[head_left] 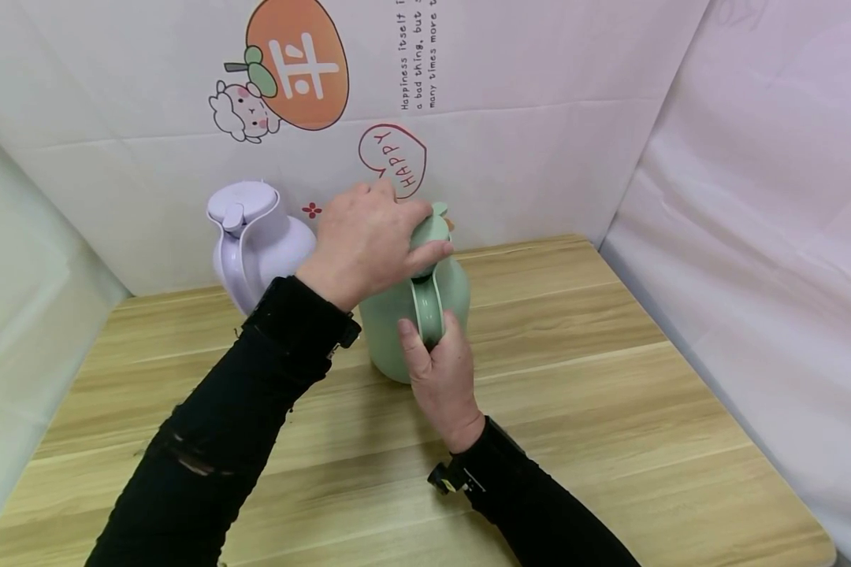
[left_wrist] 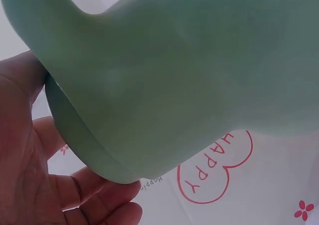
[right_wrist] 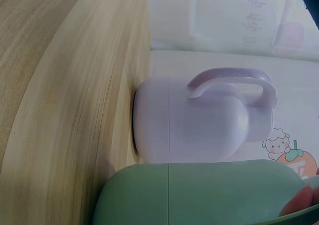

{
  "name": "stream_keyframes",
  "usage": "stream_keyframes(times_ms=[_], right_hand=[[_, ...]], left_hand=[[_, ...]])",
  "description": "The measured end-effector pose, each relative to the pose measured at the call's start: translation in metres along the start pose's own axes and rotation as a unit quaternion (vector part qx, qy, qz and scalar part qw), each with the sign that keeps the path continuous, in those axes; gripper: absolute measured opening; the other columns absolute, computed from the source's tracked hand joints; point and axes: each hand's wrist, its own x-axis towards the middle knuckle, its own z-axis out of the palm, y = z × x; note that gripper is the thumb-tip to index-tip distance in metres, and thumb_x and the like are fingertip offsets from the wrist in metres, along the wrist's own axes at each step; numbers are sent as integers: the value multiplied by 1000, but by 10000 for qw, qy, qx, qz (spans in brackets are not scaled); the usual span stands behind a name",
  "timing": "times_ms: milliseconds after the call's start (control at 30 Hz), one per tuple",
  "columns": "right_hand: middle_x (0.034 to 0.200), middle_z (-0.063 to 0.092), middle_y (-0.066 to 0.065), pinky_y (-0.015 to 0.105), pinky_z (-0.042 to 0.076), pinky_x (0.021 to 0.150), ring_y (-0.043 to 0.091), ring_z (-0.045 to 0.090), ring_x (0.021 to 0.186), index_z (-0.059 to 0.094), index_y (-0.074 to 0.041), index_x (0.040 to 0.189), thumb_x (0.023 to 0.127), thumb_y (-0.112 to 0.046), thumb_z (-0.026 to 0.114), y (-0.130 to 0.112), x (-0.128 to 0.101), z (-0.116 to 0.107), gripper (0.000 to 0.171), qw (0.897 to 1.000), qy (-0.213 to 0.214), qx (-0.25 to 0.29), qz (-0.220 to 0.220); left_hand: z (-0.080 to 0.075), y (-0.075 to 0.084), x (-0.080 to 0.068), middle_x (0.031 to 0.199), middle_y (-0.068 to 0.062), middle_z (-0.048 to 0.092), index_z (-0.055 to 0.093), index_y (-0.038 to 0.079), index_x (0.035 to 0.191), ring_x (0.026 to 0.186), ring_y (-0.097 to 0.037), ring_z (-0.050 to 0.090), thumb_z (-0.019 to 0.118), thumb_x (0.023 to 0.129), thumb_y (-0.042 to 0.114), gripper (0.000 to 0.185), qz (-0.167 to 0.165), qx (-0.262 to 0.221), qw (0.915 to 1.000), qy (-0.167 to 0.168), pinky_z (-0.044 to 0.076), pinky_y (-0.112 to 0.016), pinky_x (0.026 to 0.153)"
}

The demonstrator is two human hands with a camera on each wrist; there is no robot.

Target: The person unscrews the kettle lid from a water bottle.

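Light wood-grain worktop [head_left: 610,409], white printed backdrop w/ "HAPPY" heart [head_left: 394,161] behind. Green jug [head_left: 397,331] upright mid-worktop: left hand [head_left: 365,240] clasps its lid, right hand [head_left: 440,370] grips the handle. Lilac jug [head_left: 255,240] just behind-left, by the backdrop.

Matt smooth plastic green jug [head_left: 397,323] and lilac jug [head_left: 255,244]; wood-grain table [head_left: 610,409].
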Motion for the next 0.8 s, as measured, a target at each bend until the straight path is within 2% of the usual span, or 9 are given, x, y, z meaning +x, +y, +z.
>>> stream_keyframes(times_ms=[167,467,667,800], right_hand=[[102,67,12,36,54,80,20,64,91,57,1,122,105,-27,64,-1,0,-1,33,10000,-21,38,32],[102,67,12,37,54,79,20,64,90,58,2,119,104,-27,64,0,0,0,33,9999,82,-88,-12],[101,67,12,36,54,77,20,64,89,58,2,118,104,-27,64,1,0,0,32,9999,105,-106,-28],[98,65,11,34,52,75,19,62,86,57,2,117,105,-27,64,1,0,0,32,9999,85,-91,-44]], left_hand=[[-1,0,-1,86,-8,54,68,21,105,84,-30,57,52,96,75,57,-30,26,10000,-16,48,-45,63],[-3,1,-3,89,-13,59,71,18,110,85,-32,60,52,96,76,62,-92,121,9999,51,52,-48,61],[-3,2,-4,85,-12,57,71,16,102,81,-32,59,53,95,77,64,-94,174,9997,151,51,-48,58],[-3,0,-4,87,-12,58,72,17,108,85,-32,58,54,94,77,64,-78,83,9998,162,52,-49,61]])
